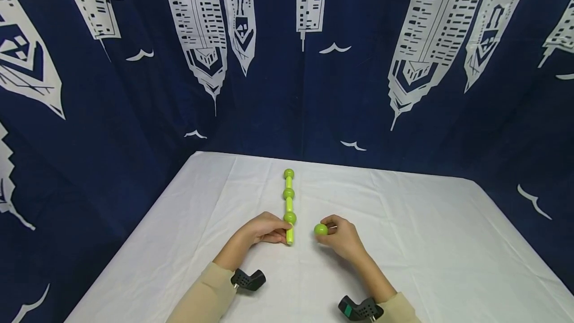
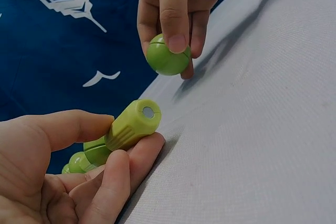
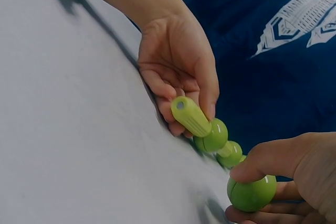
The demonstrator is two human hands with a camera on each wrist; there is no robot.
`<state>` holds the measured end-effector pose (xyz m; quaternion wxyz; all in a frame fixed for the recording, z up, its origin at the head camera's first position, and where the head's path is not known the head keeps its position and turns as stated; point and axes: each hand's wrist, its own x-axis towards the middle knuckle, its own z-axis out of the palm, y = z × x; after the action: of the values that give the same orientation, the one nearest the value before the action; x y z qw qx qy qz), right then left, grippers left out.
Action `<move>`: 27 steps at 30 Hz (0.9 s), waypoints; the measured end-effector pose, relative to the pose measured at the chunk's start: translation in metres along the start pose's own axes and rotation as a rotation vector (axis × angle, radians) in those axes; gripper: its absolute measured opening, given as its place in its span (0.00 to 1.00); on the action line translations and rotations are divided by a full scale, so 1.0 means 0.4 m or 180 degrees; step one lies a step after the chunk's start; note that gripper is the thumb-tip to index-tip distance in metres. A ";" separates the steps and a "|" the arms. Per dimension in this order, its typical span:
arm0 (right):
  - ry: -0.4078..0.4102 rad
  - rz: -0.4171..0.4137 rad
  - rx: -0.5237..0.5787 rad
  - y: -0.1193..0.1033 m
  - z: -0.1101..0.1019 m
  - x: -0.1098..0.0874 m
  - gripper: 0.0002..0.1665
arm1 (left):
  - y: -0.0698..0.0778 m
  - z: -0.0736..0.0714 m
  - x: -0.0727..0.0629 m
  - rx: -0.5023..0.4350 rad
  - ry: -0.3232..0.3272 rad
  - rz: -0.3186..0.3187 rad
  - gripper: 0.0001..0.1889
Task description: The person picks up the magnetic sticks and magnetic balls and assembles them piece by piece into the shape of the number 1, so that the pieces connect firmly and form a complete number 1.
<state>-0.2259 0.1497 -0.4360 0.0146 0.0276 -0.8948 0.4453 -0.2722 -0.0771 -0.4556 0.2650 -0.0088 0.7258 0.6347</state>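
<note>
A straight chain of green balls point(image 1: 289, 193) and ribbed yellow-green rods point(image 1: 289, 205) lies on the table, leading away from me. My left hand point(image 1: 265, 228) pinches the nearest rod point(image 2: 131, 127) between thumb and fingers; a round silver spot, like a magnet, shows in its free end. To the right, my right hand point(image 1: 346, 239) holds a separate green ball point(image 1: 320, 229) by thumb and fingertips. In the left wrist view this ball point(image 2: 167, 59) is apart from the rod's end, with a thin seam around it.
White cloth covers the table point(image 1: 448, 243). Behind it hangs a dark blue curtain point(image 1: 278, 113) printed with white buildings and birds. Black devices are strapped at the left wrist point(image 1: 248, 280) and the right wrist point(image 1: 360, 309).
</note>
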 end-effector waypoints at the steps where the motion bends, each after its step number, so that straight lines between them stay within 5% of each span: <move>1: -0.0019 -0.0003 0.0012 -0.002 0.003 -0.002 0.21 | 0.001 0.000 0.000 0.0004 0.0008 -0.0006 0.10; 27: -0.0595 -0.0251 0.0250 -0.062 0.078 -0.060 0.21 | 0.002 0.002 -0.003 -0.0041 0.0027 -0.0029 0.10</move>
<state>-0.2003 0.1107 -0.4362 -0.0525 0.1049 -0.8723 0.4746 -0.2711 -0.0766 -0.4545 0.2647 -0.0165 0.7228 0.6382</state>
